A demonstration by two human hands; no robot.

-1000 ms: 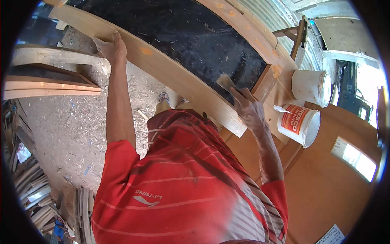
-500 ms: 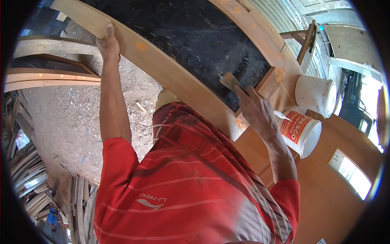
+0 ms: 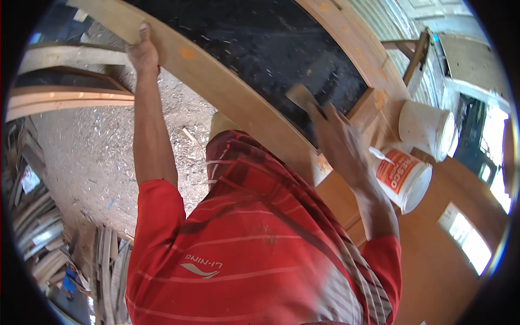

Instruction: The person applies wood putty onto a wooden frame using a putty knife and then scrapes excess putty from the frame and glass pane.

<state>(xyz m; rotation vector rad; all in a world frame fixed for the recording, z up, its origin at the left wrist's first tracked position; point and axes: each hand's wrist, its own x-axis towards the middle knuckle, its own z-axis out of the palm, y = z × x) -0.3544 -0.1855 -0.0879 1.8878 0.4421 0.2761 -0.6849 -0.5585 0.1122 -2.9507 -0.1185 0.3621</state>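
The right hand (image 3: 338, 143) is closed around the handle of a small brush (image 3: 303, 98); the hand is blurred, so the fingers cannot be told apart, but the grip is clearly clamped on the brush. The pale bristle end points up and away from the person and lies over the dark panel (image 3: 260, 43), near the inner edge of the wooden frame (image 3: 227, 97). Whether the bristles touch the wood or stand just above it, I cannot tell.

The left hand (image 3: 143, 51) is stretched far out, its fingers hooked over the outer edge of the same long frame rail, pressing on it with nothing else in the grip.

On the frame there are some orange-brown patches: one on the long rail near the left hand, one on the near corner below the right hand, and several on the far rail and the cross piece at the right. To my judgement these are places already treated with filler or glue, and most of the long rail between them is bare, pale wood, so the work seems only partly done.

Just beside the right hand, on the brown surface (image 3: 433, 260), a white tub (image 3: 406, 179) with an orange label stands open with a stick in it. A second white bucket (image 3: 425, 127) is behind it. The floor (image 3: 92, 162) below is covered with sawdust.
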